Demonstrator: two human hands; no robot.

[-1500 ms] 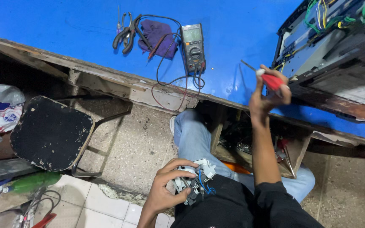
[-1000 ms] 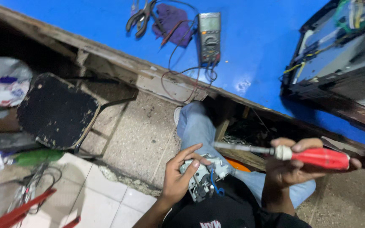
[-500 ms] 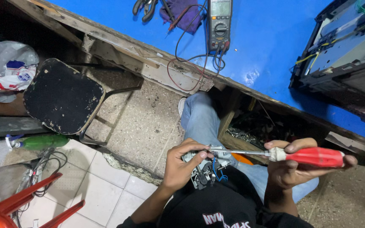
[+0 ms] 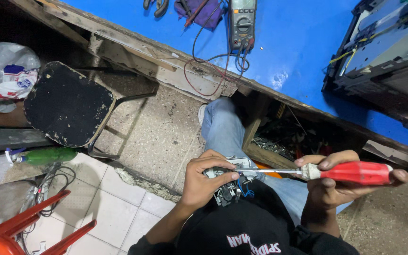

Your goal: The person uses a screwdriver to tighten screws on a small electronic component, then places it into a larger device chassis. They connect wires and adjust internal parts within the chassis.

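The left hand (image 4: 204, 182) is closed around a small grey electronic assembly (image 4: 230, 182) with blue wires, held on the seated person's lap just below the edge of the blue workbench (image 4: 298, 52). The right hand (image 4: 338, 186) has its fingers wrapped tight on the red handle of a screwdriver (image 4: 336, 172), whose shaft lies level with its tip at the assembly. A multimeter (image 4: 242, 23) rests on the bench, and a worn black stool (image 4: 67, 104) stands well apart.
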